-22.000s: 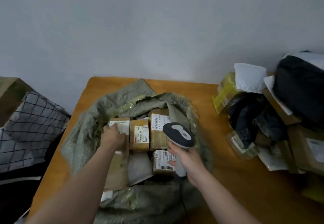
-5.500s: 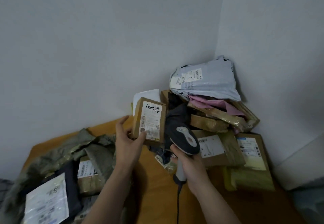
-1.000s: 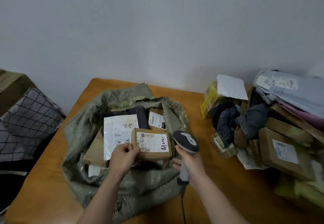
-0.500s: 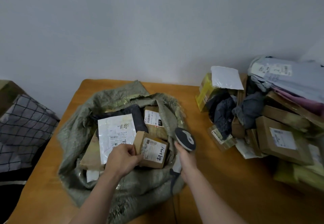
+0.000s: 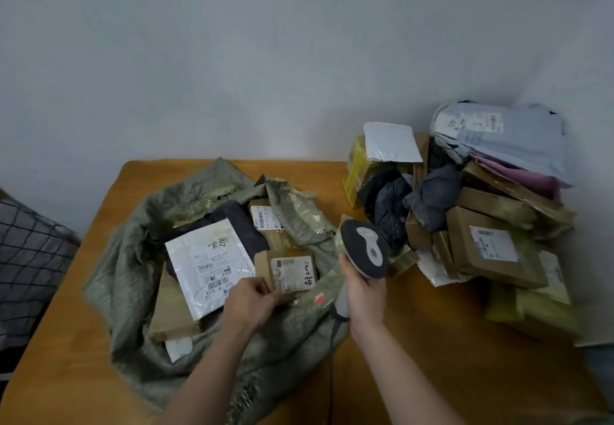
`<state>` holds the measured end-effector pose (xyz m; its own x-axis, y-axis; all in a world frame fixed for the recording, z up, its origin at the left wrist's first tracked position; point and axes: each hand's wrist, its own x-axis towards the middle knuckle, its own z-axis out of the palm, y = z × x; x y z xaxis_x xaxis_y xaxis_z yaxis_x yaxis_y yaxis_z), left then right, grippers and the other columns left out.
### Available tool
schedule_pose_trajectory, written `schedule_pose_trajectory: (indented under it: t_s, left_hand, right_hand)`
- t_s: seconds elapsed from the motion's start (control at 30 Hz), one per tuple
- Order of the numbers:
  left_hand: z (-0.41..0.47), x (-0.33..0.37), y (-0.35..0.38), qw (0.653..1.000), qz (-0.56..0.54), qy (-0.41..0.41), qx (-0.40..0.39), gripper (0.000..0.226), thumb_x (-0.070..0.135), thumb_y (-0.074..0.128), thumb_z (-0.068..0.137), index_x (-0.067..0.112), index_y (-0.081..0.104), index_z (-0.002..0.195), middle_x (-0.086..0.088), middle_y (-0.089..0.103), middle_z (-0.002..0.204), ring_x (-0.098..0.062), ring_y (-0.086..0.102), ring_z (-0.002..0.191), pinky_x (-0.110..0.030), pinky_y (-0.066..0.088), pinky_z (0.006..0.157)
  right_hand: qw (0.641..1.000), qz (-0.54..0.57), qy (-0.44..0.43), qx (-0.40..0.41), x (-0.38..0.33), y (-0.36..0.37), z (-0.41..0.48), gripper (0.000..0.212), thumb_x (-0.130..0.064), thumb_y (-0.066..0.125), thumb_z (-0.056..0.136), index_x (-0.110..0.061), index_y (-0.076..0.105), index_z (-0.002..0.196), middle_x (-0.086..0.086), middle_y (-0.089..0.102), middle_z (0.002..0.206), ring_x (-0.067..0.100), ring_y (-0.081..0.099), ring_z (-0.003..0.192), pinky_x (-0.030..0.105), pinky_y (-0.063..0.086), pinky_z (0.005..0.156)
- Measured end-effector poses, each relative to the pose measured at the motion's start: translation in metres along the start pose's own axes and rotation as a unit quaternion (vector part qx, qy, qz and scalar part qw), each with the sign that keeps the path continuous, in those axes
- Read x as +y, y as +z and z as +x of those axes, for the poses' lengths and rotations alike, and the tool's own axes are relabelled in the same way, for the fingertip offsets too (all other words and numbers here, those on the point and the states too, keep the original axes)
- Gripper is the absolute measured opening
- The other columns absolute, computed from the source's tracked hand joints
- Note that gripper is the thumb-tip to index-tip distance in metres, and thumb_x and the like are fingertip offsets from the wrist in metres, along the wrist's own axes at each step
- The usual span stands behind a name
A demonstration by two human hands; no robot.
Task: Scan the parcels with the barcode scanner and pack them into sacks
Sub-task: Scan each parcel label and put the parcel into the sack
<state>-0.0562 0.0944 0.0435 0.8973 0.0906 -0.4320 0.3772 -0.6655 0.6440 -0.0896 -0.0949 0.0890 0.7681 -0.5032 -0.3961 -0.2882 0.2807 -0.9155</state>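
head view: noted sack (image 5: 133,275) lying open on table (image 5: 432,341), small carton (image 5: 289,271) inside, pinched at near corner by left hand (image 5: 247,301); judged light, stiff, best taken by edges; logged scanner (image 5: 363,253) gripped in right hand (image 5: 365,295); parcel pile (image 5: 491,245) far right.

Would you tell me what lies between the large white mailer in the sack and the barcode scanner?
In the head view, a small brown box with a handwritten label lies there in the sack, held by the left hand.

Our left hand (image 5: 250,302) pinches a small box (image 5: 291,271) inside the sack (image 5: 128,275); our right hand (image 5: 365,295) grips the scanner (image 5: 363,247).
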Motion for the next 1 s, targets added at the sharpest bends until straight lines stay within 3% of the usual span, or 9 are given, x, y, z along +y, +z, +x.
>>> schedule_pose_trajectory:
  t_s: [0.1, 0.27, 0.37, 0.43, 0.53, 0.7, 0.77, 0.9, 1.0]
  left_hand:
    - [0.002, 0.006, 0.007, 0.997, 0.048, -0.007, -0.053, 0.033, 0.036, 0.075, 0.089, 0.02, 0.059, 0.066, 0.0, 0.064, 0.07, -0.02, 0.062, 0.073, -0.03, 0.044, 0.062]
    - [-0.001, 0.01, 0.007, 0.987, 0.16, -0.009, -0.015, 0.038, 0.059, 0.056, 0.096, 0.023, 0.067, 0.098, -0.006, 0.072, 0.105, -0.03, 0.066, 0.101, -0.035, 0.051, 0.08]
    - [-0.009, 0.026, 0.008, 0.985, 0.166, -0.006, 0.044, 0.035, 0.06, 0.057, 0.094, 0.028, 0.068, 0.098, -0.002, 0.071, 0.1, -0.025, 0.066, 0.096, -0.035, 0.053, 0.078]
    - [-0.015, 0.047, 0.013, 0.983, 0.15, 0.027, 0.104, 0.029, 0.057, 0.059, 0.093, 0.029, 0.065, 0.096, 0.002, 0.069, 0.095, -0.023, 0.065, 0.091, -0.034, 0.051, 0.072]
    - [-0.025, 0.091, 0.033, 0.985, 0.083, 0.082, 0.127, 0.025, 0.055, 0.064, 0.09, 0.031, 0.064, 0.09, 0.008, 0.07, 0.085, -0.019, 0.066, 0.082, -0.038, 0.056, 0.073]
    - [-0.042, 0.179, 0.096, 0.987, -0.009, 0.158, 0.001, 0.019, 0.049, 0.066, 0.095, 0.031, 0.067, 0.089, 0.009, 0.071, 0.087, -0.009, 0.066, 0.081, -0.033, 0.054, 0.07]
    - [-0.042, 0.209, 0.13, 0.984, -0.058, 0.162, -0.054, 0.018, 0.045, 0.068, 0.096, 0.028, 0.071, 0.092, 0.006, 0.074, 0.088, -0.013, 0.07, 0.081, -0.041, 0.06, 0.077]
    - [-0.038, 0.254, 0.195, 0.975, -0.14, 0.105, -0.137, 0.022, 0.042, 0.067, 0.098, 0.021, 0.069, 0.106, -0.007, 0.074, 0.103, -0.023, 0.073, 0.091, -0.043, 0.061, 0.082]
    - [-0.037, 0.274, 0.239, 0.971, -0.154, 0.05, -0.175, 0.033, 0.043, 0.068, 0.097, 0.021, 0.058, 0.12, -0.007, 0.069, 0.101, -0.027, 0.069, 0.089, -0.042, 0.058, 0.077]
  right_hand:
    - [0.999, -0.013, 0.029, -0.042, -0.01, -0.004, 0.001, 0.035, -0.03, 0.08, 0.088, -0.041, 0.054, 0.108, -0.008, 0.061, 0.121, 0.018, 0.053, 0.121, 0.041, 0.042, 0.11]
    - [0.995, -0.022, 0.047, -0.081, -0.018, -0.024, 0.007, 0.043, -0.029, 0.08, 0.087, -0.027, 0.062, 0.126, -0.003, 0.063, 0.128, 0.02, 0.056, 0.121, 0.04, 0.046, 0.107]
    - [0.995, -0.012, 0.054, -0.082, -0.024, -0.042, 0.012, 0.042, -0.026, 0.08, 0.088, -0.026, 0.063, 0.127, -0.004, 0.063, 0.128, 0.019, 0.056, 0.123, 0.043, 0.044, 0.112]
    - [0.995, -0.007, 0.07, -0.076, -0.029, -0.059, 0.02, 0.029, -0.027, 0.08, 0.089, -0.035, 0.065, 0.112, -0.009, 0.065, 0.12, 0.02, 0.059, 0.12, 0.047, 0.047, 0.111]
    - [0.994, 0.025, 0.073, -0.074, -0.041, -0.089, 0.031, 0.025, -0.026, 0.078, 0.091, -0.039, 0.061, 0.104, -0.017, 0.063, 0.109, 0.009, 0.061, 0.1, 0.046, 0.053, 0.104]
    - [0.994, 0.076, 0.052, -0.056, -0.057, -0.151, 0.051, 0.035, -0.019, 0.08, 0.088, -0.043, 0.056, 0.097, -0.016, 0.061, 0.107, 0.007, 0.06, 0.1, 0.044, 0.054, 0.102]
    - [0.995, 0.085, 0.041, -0.034, -0.058, -0.179, 0.061, 0.037, -0.023, 0.083, 0.085, -0.047, 0.059, 0.098, -0.018, 0.064, 0.11, 0.01, 0.062, 0.108, 0.048, 0.052, 0.104]
    - [0.992, 0.126, 0.022, -0.011, -0.059, -0.235, 0.074, 0.038, -0.018, 0.078, 0.089, -0.041, 0.056, 0.109, -0.022, 0.057, 0.105, 0.002, 0.057, 0.096, 0.03, 0.057, 0.087]
    - [0.99, 0.14, 0.02, 0.024, -0.057, -0.272, 0.082, 0.037, -0.016, 0.079, 0.088, -0.043, 0.056, 0.1, -0.02, 0.058, 0.101, 0.002, 0.057, 0.092, 0.041, 0.055, 0.098]
